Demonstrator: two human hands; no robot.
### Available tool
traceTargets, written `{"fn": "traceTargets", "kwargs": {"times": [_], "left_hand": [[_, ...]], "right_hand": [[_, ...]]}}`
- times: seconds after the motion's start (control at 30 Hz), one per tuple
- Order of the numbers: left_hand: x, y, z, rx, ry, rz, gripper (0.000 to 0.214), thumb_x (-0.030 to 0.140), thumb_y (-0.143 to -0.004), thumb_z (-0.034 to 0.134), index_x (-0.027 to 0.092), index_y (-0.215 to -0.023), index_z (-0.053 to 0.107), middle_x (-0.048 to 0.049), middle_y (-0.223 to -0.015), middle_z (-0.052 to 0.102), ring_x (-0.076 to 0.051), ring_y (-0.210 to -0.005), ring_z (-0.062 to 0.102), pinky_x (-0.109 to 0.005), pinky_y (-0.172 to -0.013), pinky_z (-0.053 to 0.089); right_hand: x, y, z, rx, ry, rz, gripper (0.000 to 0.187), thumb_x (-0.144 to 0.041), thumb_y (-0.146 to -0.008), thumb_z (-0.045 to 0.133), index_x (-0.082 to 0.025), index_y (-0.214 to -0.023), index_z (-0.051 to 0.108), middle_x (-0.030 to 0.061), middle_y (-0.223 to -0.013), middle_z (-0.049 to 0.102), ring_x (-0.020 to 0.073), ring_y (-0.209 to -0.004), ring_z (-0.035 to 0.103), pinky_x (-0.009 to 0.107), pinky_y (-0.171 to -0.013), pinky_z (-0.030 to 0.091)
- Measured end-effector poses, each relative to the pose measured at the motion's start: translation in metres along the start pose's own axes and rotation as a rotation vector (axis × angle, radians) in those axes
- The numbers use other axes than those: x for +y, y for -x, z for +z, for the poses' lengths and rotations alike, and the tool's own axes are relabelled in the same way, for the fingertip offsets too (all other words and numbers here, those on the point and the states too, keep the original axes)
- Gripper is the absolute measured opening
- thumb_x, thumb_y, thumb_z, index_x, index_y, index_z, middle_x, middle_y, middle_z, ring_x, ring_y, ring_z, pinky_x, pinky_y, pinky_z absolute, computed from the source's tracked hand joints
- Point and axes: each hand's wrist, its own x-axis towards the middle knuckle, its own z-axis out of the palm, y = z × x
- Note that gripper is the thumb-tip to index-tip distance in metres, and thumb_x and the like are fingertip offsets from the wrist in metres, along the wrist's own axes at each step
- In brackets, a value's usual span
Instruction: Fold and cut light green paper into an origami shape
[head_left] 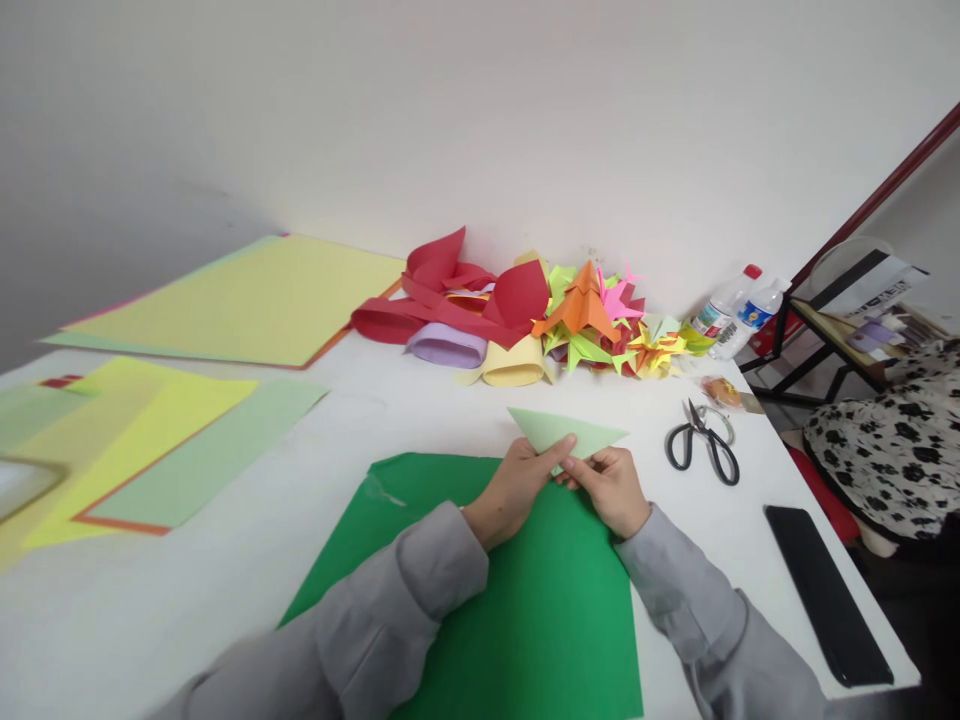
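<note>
Both my hands hold a folded light green paper triangle [564, 430] just above a dark green sheet [525, 600] on the white table [315, 520]. My left hand [517, 485] pinches the triangle's lower edge with thumb and fingers closed. My right hand [611, 485] grips the same edge from the right, fingers curled. Grey sleeves cover both forearms.
Black scissors [703, 445] lie right of my hands, and a black phone [825, 590] sits near the table's right edge. A heap of folded coloured paper shapes [540, 320] lines the wall, with two bottles [735, 310] beside it. Yellow and green sheets [165, 430] spread at left.
</note>
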Motion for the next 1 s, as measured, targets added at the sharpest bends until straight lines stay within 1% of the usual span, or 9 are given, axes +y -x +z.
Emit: {"fn": "traceTargets", "kwargs": {"times": [0.17,0.33,0.43,0.6,0.73,0.83,0.9,1.0], "left_hand": [[-0.002,-0.001,-0.001,-0.010,-0.010,0.007,0.034,0.043,-0.071,0.071,0.014,-0.059,0.057,0.0014,-0.051,0.051,-0.012,-0.051,0.046,-0.026,-0.054,0.039],[0.001,0.001,0.000,0.040,-0.004,-0.024,0.036,0.045,-0.068,0.072,0.014,-0.056,0.058,-0.0006,-0.053,0.056,-0.014,-0.054,0.050,-0.028,-0.056,0.042],[0.001,0.001,0.000,0.048,-0.002,-0.024,0.034,0.045,-0.067,0.073,0.014,-0.059,0.061,-0.0010,-0.055,0.059,-0.016,-0.057,0.054,-0.029,-0.057,0.043],[-0.001,0.000,0.000,0.046,-0.011,-0.001,0.034,0.046,-0.068,0.072,0.014,-0.063,0.064,-0.0027,-0.056,0.063,-0.018,-0.060,0.058,-0.030,-0.061,0.046],[0.002,0.000,0.000,0.076,0.002,-0.012,0.037,0.049,-0.065,0.074,0.013,-0.070,0.068,-0.0046,-0.060,0.066,-0.021,-0.066,0.062,-0.031,-0.061,0.047],[0.004,0.001,0.000,0.096,0.004,-0.038,0.036,0.048,-0.065,0.074,0.014,-0.063,0.066,-0.0038,-0.057,0.064,-0.020,-0.064,0.060,-0.031,-0.061,0.046],[0.005,0.002,0.001,0.088,0.019,-0.045,0.036,0.048,-0.066,0.074,0.014,-0.059,0.063,-0.0028,-0.056,0.062,-0.018,-0.060,0.057,-0.030,-0.060,0.044],[0.006,0.003,0.004,0.071,0.044,-0.030,0.035,0.047,-0.066,0.074,0.014,-0.060,0.062,-0.0016,-0.056,0.060,-0.015,-0.056,0.053,-0.029,-0.059,0.043]], "right_hand": [[-0.003,0.000,0.000,-0.002,0.002,0.016,0.039,-0.051,-0.065,0.073,-0.017,-0.048,0.067,0.0050,-0.048,0.066,0.0130,-0.043,0.055,0.025,-0.046,0.041],[-0.003,0.002,0.001,-0.022,0.077,0.033,0.038,-0.049,-0.061,0.078,-0.017,-0.046,0.065,0.0007,-0.039,0.058,0.0086,-0.036,0.043,0.022,-0.039,0.031],[0.000,0.002,0.001,-0.030,0.098,0.008,0.039,-0.050,-0.063,0.076,-0.017,-0.045,0.063,-0.0012,-0.037,0.055,0.0076,-0.035,0.038,0.022,-0.038,0.028],[0.006,0.002,0.000,-0.033,0.069,-0.035,0.038,-0.049,-0.067,0.073,-0.017,-0.051,0.062,-0.0016,-0.042,0.056,0.0089,-0.039,0.041,0.023,-0.041,0.032],[0.006,0.003,0.001,-0.053,0.085,-0.023,0.037,-0.048,-0.070,0.072,-0.018,-0.053,0.058,-0.0033,-0.044,0.053,0.0087,-0.042,0.041,0.023,-0.044,0.031],[0.003,0.004,0.002,-0.045,0.122,-0.016,0.037,-0.047,-0.069,0.072,-0.018,-0.053,0.056,-0.0039,-0.045,0.052,0.0089,-0.043,0.040,0.023,-0.045,0.030],[0.003,0.004,0.003,-0.048,0.148,-0.013,0.038,-0.049,-0.070,0.072,-0.018,-0.054,0.057,-0.0031,-0.045,0.053,0.0095,-0.044,0.042,0.024,-0.045,0.031],[0.005,0.004,0.002,-0.071,0.175,-0.020,0.040,-0.053,-0.073,0.068,-0.018,-0.055,0.059,-0.0015,-0.047,0.057,0.0102,-0.045,0.044,0.024,-0.047,0.034]]}}
